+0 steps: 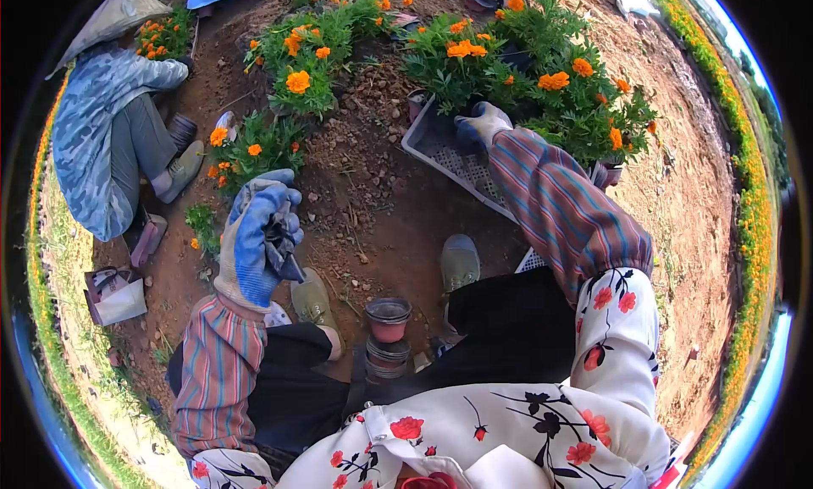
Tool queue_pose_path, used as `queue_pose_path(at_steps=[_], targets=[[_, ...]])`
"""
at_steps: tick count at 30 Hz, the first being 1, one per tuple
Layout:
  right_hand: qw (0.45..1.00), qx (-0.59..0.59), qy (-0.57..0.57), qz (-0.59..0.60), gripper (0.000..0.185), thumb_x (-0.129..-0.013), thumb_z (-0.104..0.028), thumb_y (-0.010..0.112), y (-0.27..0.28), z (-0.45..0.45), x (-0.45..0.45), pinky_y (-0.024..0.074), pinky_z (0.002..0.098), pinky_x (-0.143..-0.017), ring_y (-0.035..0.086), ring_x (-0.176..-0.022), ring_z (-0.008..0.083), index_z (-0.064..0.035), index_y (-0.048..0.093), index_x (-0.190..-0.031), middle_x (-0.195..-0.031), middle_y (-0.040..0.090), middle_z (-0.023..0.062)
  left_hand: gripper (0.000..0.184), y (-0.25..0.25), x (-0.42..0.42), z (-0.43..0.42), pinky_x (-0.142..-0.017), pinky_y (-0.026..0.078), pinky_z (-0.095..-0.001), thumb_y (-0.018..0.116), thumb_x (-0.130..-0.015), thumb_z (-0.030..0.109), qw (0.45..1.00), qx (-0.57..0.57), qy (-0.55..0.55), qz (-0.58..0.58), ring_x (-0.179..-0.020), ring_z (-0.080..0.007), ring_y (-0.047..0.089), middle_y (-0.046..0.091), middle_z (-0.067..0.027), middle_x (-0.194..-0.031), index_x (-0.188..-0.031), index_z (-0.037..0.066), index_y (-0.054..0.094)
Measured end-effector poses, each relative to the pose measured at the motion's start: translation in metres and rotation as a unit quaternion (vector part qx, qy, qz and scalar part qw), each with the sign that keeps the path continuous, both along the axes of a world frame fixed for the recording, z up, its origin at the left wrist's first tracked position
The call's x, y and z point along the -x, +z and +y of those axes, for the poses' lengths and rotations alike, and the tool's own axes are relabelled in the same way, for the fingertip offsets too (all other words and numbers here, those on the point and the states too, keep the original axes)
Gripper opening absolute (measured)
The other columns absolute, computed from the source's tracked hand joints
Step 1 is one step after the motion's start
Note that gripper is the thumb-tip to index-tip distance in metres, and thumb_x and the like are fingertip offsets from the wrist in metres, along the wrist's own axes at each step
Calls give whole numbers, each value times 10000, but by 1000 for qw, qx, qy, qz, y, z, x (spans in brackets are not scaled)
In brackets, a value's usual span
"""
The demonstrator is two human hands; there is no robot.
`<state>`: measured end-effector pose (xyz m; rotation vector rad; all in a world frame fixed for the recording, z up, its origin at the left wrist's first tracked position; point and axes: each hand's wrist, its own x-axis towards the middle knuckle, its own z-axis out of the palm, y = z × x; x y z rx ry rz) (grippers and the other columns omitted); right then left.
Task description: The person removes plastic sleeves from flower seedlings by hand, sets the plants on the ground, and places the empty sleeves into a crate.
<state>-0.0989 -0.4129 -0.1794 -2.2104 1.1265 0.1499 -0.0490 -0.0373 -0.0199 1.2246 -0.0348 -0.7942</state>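
Rough, reddish-brown soil [373, 226], crumbly and dotted with small clods, is spreading beneath us. On the far left, a person [106, 142] in blue-grey camouflage cloth is crouching on it. On the far right, bushy marigold plants [555, 108], feathery-leaved with ruffled orange blooms, are crowding over a grey, straight-rimmed plastic tray [449, 154] with a perforated, lattice-like floor. More marigolds [313, 57] are growing thickly at the far centre, and a smaller leafy clump [262, 146] is sitting beyond our left hand.

Our left hand [261, 239], in a blue-coated glove with a pale knitted cuff, is closing its fingers around crumpled, thin dark plastic [279, 248], which is hanging in uneven folds near our left shoe [313, 301]. Our right hand [484, 125], in a pale glove with dark fingers, is reaching over the tray beside the foliage; we cannot tell whether it is gripping anything. Near us, between our legs, a round, reddish pot [389, 328] with a dark one nested inside is standing above stacked, ribbed, dark-rimmed pots [388, 358].
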Motion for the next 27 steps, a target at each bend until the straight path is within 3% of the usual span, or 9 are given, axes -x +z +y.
queue_pose_path(at_steps=[1, 4, 9, 16, 19, 21, 24, 26, 27], targets=[[994, 101, 47, 14, 585, -636, -442, 689, -11, -4, -4, 464, 351, -776, 596, -891, 265, -57, 560, -1057, -996, 609, 147, 272, 3, 4, -2, -484, 417, -202, 533, -863, 212, 1000, -19, -9, 7, -585, -63, 493, 544, -19, -804, -1080, 49, 520], [997, 74, 5, -1, 706, -568, -521, 704, -32, -13, -35, 431, 371, -840, 542, -1006, 295, -43, 562, -1067, -1025, 595, 173, 259, 10, 8, -8, -469, 409, -198, 534, -867, 215, 999, -35, -17, 15, -560, -54, 484, 544, -11, -779, -1065, 48, 530], [996, 63, -62, -23, 622, -554, -529, 697, -41, -21, -63, 469, 351, -717, 611, -799, 269, -25, 634, -912, -807, 642, 125, 235, 9, 5, -9, -455, 399, -192, 522, -875, 200, 998, -46, -5, 34, -538, -34, 473, 540, -5, -746, -1047, 40, 541], [994, 96, 47, -33, 526, -628, -500, 662, -26, 0, -52, 463, 367, -743, 608, -840, 282, -80, 650, -945, -872, 645, 127, 259, 8, 0, -4, -457, 401, -191, 503, -886, 238, 997, -15, -17, 70, -544, -43, 484, 543, -16, -749, -1027, 26, 551], [996, -27, 15, -82, 429, -669, -400, 670, 2, 20, -44, 463, 319, -745, 607, -863, 221, -80, 648, -954, -900, 643, 123, 266, 0, 0, 0, -459, 407, -193, 535, -869, 244, 997, 42, -7, 57, -555, -57, 500, 557, -33, -765, -978, 4, 566], [987, -104, -2, -124, 425, -674, -392, 665, 21, 32, -37, 459, 301, -753, 598, -882, 201, -69, 644, -950, -916, 639, 117, 233, -1, 1, 0, -467, 424, -199, 576, -841, 208, 998, -60, -7, 6, -592, -81, 537, 579, -51, -806, -927, -9, 573], [906, -328, 3, -267, 351, -743, -272, 638, 42, 49, -28, 457, 307, -774, 580, -898, 185, -38, 613, -1005, -963, 623, 90, 145, -11, 3, 5, -529, 463, -198, 563, -841, 138, 999, -26, -31, -1, -688, -123, 564, 579, -70, -901, -927, 23, 586], [814, -221, 349, -408, 413, -771, -161, 628, 49, 60, -21, 469, 360, -832, 555, -953, 207, -2, 508, -1133, -1094, 546, 104, 235, -17, 7, 4, -562, 475, -197, 586, -818, 114, 999, -30, -40, 0, -720, -118, 574, 577, -79, -939, -1031, 21, 550], [809, -222, 357, -410, 413, -771, -161, 628, 66, 75, -19, 469, 360, -832, 555, -953, 207, -2, 508, -1133, -1094, 546, 104, 291, -18, 11, 1, -564, 474, -197, 596, -813, 125, 998, -26, -63, -6, -726, -112, 573, 572, -80, -947, -1077, 29, 520]])
